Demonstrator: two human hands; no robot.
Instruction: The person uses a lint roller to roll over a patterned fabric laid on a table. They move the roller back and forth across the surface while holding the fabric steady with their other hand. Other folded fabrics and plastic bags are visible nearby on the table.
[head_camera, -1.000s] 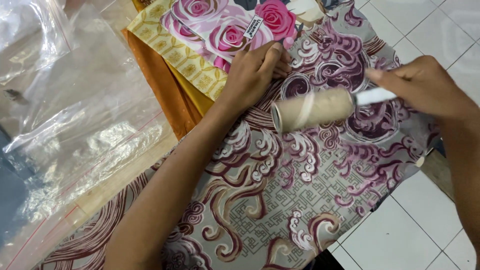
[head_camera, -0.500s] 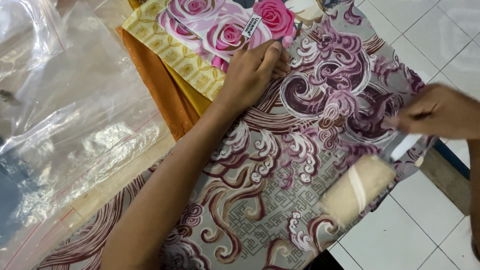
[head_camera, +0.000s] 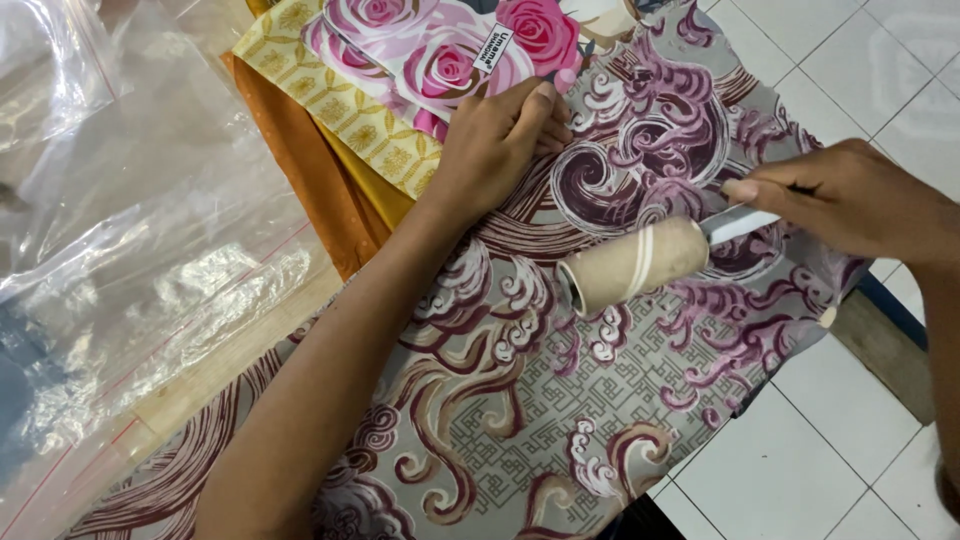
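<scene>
White tiled floor (head_camera: 860, 80) beneath a wooden table edge (head_camera: 200, 375).

Count of items in view. Hands: two, a left hand (head_camera: 495, 150) and a right hand (head_camera: 850, 205), both belonging to the one person. Lint rollers: one, a tan lint roller (head_camera: 632, 265) with a pale handle. Printed cloths: four distinguishable, namely one grey cloth with maroon swirls (head_camera: 520, 420), one rose-print cloth (head_camera: 410, 50), one yellow patterned cloth (head_camera: 330, 105) and one orange cloth (head_camera: 300, 170). Labels: one small white label (head_camera: 497, 48) on the rose-print cloth. Clear plastic bags (head_camera: 130, 250): at least two, overlapping; exact number cannot be told. Counter (head_camera: 220, 365): one, wooden. Tiled floor (head_camera: 800, 470): one, white.
</scene>
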